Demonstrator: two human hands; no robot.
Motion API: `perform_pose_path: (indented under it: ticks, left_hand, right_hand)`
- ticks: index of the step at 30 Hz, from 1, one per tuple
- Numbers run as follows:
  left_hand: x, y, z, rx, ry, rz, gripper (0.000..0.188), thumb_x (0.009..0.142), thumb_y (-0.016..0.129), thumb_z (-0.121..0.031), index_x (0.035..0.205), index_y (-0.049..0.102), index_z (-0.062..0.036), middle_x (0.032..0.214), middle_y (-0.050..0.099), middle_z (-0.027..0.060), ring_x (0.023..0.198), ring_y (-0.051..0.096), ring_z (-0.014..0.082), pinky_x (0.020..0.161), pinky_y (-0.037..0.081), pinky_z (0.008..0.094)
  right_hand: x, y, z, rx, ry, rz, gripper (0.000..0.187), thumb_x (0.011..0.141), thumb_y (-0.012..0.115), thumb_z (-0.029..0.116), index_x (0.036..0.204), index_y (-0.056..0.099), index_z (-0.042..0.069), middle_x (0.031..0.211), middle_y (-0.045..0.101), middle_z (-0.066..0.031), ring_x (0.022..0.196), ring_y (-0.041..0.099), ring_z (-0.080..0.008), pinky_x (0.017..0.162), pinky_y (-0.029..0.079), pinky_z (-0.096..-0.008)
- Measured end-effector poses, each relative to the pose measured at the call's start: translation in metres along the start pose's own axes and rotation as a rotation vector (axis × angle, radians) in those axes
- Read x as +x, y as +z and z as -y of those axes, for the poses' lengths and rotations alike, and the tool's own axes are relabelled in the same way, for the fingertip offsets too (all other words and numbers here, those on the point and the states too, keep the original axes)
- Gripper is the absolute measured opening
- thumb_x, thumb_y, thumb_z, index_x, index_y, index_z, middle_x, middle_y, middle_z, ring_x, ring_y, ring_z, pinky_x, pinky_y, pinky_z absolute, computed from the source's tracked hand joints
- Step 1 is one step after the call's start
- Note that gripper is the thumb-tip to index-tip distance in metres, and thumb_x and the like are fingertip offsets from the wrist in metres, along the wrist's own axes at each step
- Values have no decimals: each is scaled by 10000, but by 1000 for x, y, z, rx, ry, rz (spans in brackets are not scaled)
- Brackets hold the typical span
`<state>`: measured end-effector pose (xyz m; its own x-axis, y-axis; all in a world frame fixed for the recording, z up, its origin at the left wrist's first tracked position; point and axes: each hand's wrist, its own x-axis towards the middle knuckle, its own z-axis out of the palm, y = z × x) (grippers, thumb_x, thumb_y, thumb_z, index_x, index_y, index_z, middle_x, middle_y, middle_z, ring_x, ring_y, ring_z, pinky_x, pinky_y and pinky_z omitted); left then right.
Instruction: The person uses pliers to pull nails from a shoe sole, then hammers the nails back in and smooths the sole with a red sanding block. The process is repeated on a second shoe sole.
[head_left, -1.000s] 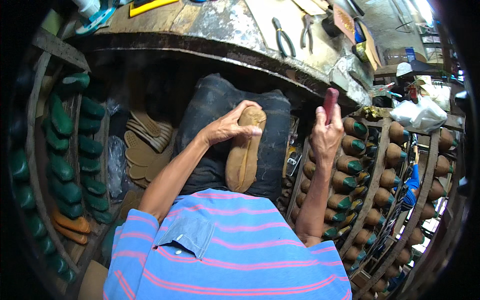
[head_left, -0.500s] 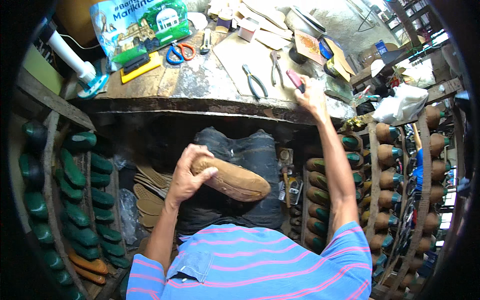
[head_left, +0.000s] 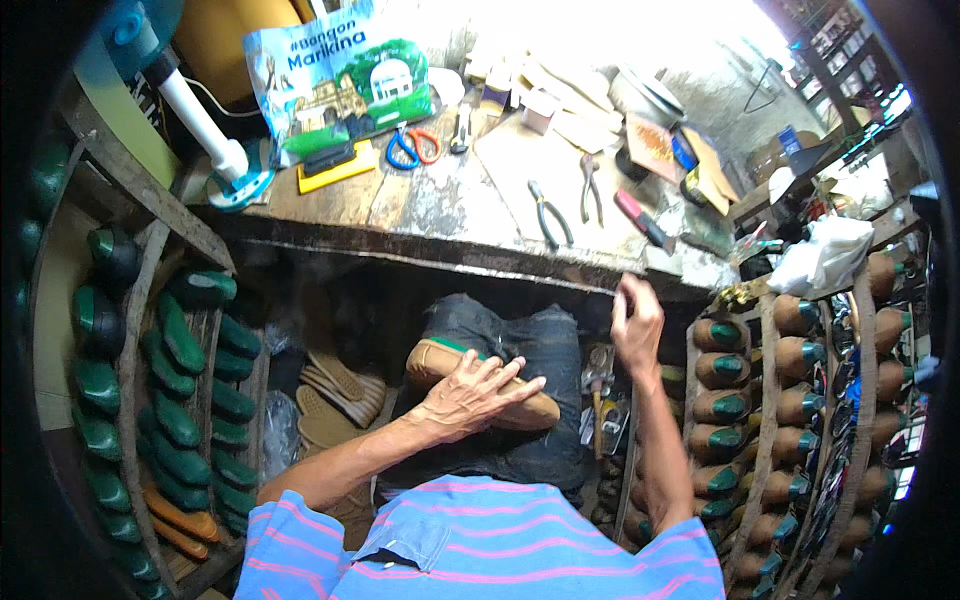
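Observation:
A tan shoe (head_left: 534, 408) rests across my lap, and a strip of green last shows along its upper edge. My left hand (head_left: 470, 392) lies over the shoe, its fingers wrapped across it, hiding the middle. By the front edge of the workbench my right hand (head_left: 638, 322) is raised, fingers loosely bent and thumb apart, with nothing visible in it. On the bench just beyond that hand lies a red and black tool (head_left: 640, 218), perhaps a cutter knife. Beside it are pincers (head_left: 591, 190) and pliers (head_left: 549, 214) with dark handles.
The workbench (head_left: 440, 205) spans the far side, holding scissors (head_left: 412, 147), a grey cutter (head_left: 461, 131) and a yellow block (head_left: 338, 168). Racks of green lasts (head_left: 180, 335) stand at left; tan shoes on lasts (head_left: 720, 405) fill racks at right. Soles (head_left: 335, 385) lie left of my legs.
My right hand has let go of the red tool on the bench and drawn back toward me. The shoe has been turned and lowered onto my lap, my left hand now over it.

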<state>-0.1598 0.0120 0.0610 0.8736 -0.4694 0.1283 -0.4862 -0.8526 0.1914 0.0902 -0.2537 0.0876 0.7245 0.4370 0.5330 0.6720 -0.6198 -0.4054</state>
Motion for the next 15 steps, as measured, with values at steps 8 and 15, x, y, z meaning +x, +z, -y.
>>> perform_pose_path:
  ticks: [8, 15]
  left_hand:
    - [29, -73, 17, -860, -377, -491, 1246, 708, 1000, -271, 1753, 351, -73, 1578, 622, 240, 1423, 643, 461, 1252, 503, 510]
    - [43, -66, -35, -1931, -450, -493, 733, 1181, 608, -526, 1650, 481, 23, 1459, 700, 140, 1302, 694, 226, 1122, 559, 415]
  right_hand:
    - [-141, -54, 126, 501, 426, 225, 327, 1033, 797, 94, 1343, 775, -8, 1095, 829, -123, 1007, 801, -202, 914, 654, -361]
    - [-134, -31, 180, 1424, 719, 366, 983, 997, 889, 411, 1748, 401, 7, 1705, 513, -154, 1590, 459, -255, 1324, 357, -406]
